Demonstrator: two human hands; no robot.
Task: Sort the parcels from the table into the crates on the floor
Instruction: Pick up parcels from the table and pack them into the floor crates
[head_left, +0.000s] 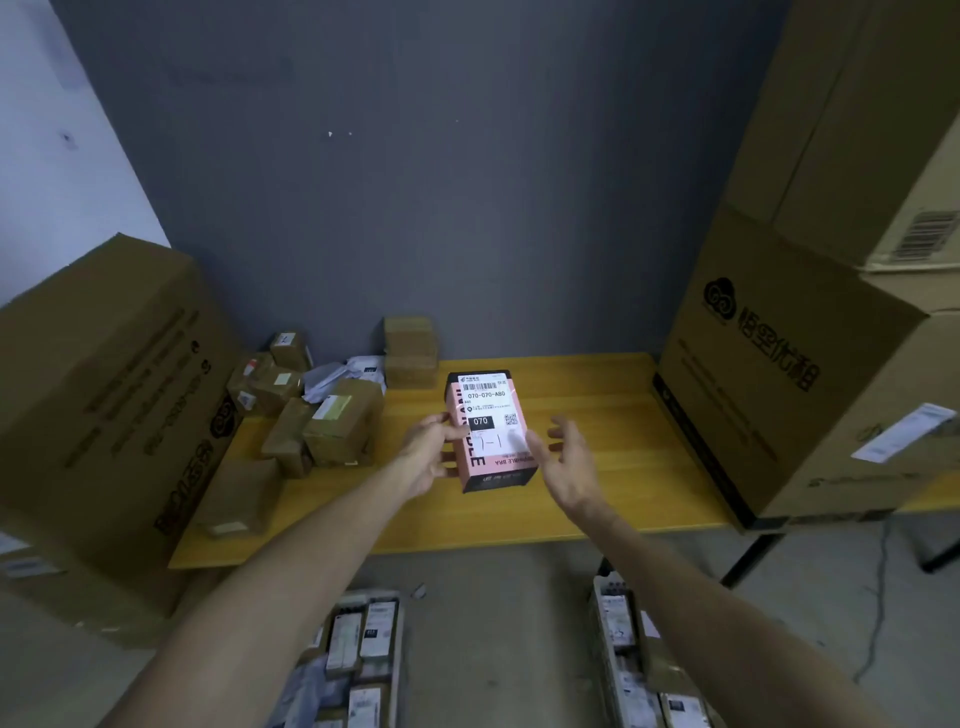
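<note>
Precariously, the left hand (431, 452) alone gripped the pink parcel (491, 431) above the table (613, 441), the right hand (569, 460) spread beside; it could slip.

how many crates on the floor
2. The left crate and the right crate stand side by side on the floor before the table, both cut off by the bottom edge; others may lie out of view.

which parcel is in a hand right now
The pink box, gripped at its side by the left hand; the brown parcels lie piled on the table, untouched.
</note>
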